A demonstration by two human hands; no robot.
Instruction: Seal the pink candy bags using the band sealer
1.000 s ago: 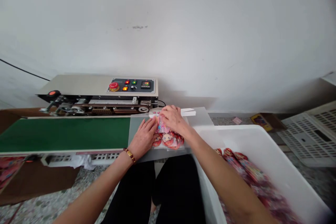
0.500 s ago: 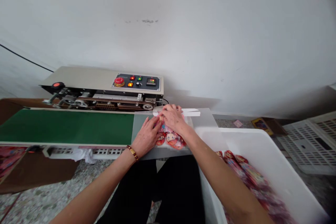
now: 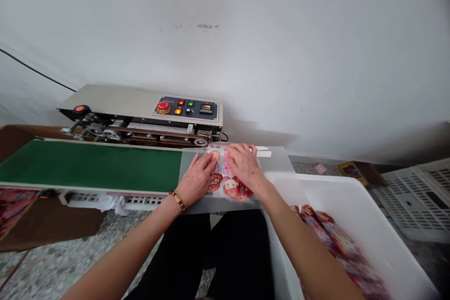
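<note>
Clear plastic packets printed with red-haired cartoon figures [image 3: 231, 184] lie side by side on a grey plate [image 3: 207, 206], just right of the green conveyor belt [image 3: 105, 165]. My left hand [image 3: 198, 178] rests on the left packet, its fingers stretched and lying flat over the pink part. Over the upper right of the packets lies my right hand [image 3: 245, 165], fingers spread and slightly bent, tips near the top edge. Parts of the packets are hidden beneath both hands. Behind them is the feed end of a band sealer [image 3: 140, 108].
A white bin [image 3: 355, 192] at the right contains several similar packets [image 3: 333, 236]. Under the belt on the left stands a cardboard box [image 3: 59, 227]. White plastic crates [image 3: 411, 201] are at the far right. A wall [image 3: 263, 56] rises behind the machine.
My right hand has shifted right, away from my left hand, uncovering more of the packets between them. My left hand stays on the left packet. The view has shifted slightly.
</note>
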